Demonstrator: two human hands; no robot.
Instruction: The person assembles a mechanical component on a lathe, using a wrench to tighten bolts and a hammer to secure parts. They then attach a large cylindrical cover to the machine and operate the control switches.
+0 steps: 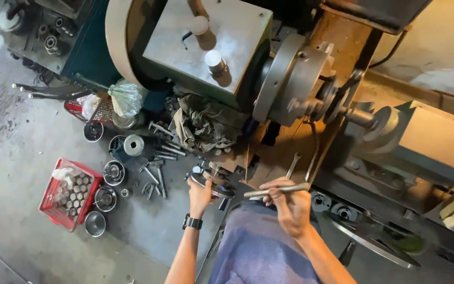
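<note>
Right grip [290, 206] clasps metal rod [277, 190]; left grip [199, 193] on handwheel [211, 185]; red crate [70, 193] holds metal cylinders [74, 192].

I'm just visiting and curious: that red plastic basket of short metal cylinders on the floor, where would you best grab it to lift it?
Probably by the rim of the red plastic basket, one hand on each long side, coming straight down from above. It sits open-topped on the grey concrete floor, packed with short metal cylinders, so it likely weighs a lot; a white rag covers one corner, and metal bowls crowd its right side.
</note>
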